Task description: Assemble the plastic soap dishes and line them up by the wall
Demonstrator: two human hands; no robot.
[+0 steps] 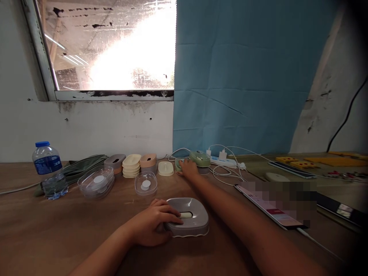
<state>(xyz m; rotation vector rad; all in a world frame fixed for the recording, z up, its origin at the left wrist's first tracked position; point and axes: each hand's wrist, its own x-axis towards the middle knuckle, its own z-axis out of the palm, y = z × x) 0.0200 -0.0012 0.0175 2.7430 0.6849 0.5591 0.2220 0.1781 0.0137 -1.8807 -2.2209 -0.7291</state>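
On the table before me lies a grey oval plastic cover with a slot in its top; a pale strip shows inside the slot and a pale wavy edge beneath the rim. My left hand grips its left side, fingers over the top near the slot. Stretched away from me, my right hand has its fingers closed on a small green plastic piece at the back of the table. Just right of that hand sits a larger green box on a grey base. The fingers partly hide the small green piece.
Along the back stand grey and peach boxes, stacked cream trays and a cream lid. Clear containers sit nearer. A water bottle is left; a power strip, cables and a phone lie right.
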